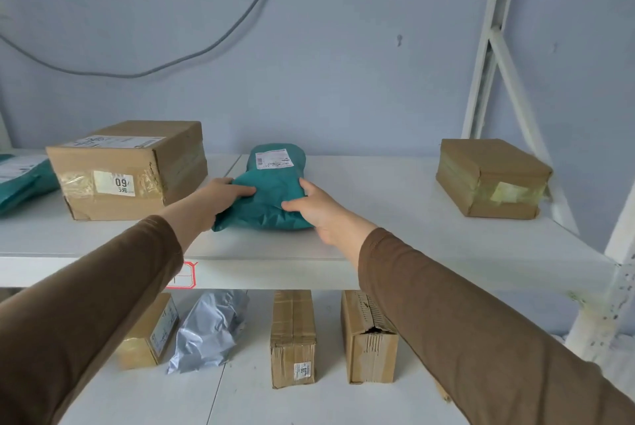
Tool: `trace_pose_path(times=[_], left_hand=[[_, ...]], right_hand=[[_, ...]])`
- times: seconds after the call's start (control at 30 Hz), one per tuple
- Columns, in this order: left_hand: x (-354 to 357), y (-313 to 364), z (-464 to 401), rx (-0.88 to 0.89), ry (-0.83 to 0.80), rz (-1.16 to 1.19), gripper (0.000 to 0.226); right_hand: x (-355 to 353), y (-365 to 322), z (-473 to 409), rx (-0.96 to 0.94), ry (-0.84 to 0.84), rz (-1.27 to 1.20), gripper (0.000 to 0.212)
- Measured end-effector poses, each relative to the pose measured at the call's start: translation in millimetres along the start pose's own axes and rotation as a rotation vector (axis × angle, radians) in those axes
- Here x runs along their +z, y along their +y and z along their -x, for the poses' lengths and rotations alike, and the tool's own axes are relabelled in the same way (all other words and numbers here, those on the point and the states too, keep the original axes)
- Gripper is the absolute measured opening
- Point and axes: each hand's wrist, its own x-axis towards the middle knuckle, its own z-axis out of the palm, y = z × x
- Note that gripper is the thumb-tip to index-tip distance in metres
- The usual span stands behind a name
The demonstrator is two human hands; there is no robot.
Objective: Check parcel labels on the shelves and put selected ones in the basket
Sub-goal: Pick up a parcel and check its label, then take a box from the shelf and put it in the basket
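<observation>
Teal parcel (275, 194) near shelf (395, 218) edge, both hands' (223, 198) (319, 211) grip around it.

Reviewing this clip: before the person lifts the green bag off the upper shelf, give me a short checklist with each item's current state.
1. Left hand holds the green bag at its near left corner: ok.
2. Right hand holds the bag's right side: ok, thumb on top.
3. Label faces up and is uncovered: ok, though its text is too small to read.
4. Room beside the bag: ok, the big box and the small box stand apart from it.
5. Basket ready to receive it: cannot tell, none in view.
</observation>
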Motion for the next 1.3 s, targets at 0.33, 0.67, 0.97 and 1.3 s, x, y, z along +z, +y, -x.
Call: trace_pose_path(times=[0.33, 0.67, 0.97, 1.3], left_hand=[[59.2, 72.8, 27.4, 0.474, 0.091, -0.329, 0.079], [266.6, 113.9, 73.6, 0.496, -0.452, -0.146, 0.078], [349.5, 122.4, 73.8, 0.196, -0.593, 0.098, 0.064], [323.3, 99.1, 97.0, 0.113, -0.586, 0.314, 0.049]], right_hand=[[-76.6, -29.8, 44.3, -0.362, 0.399, 0.323, 0.061], [-250.1, -28.0, 107.3, -0.319, 0.883, 0.516, 0.048], [-321.6, -4.7, 107.5, 0.037, 0.934, 0.095, 0.074], [-299.6, 8.7, 120.9, 0.015, 0.858, -0.169, 0.041]])
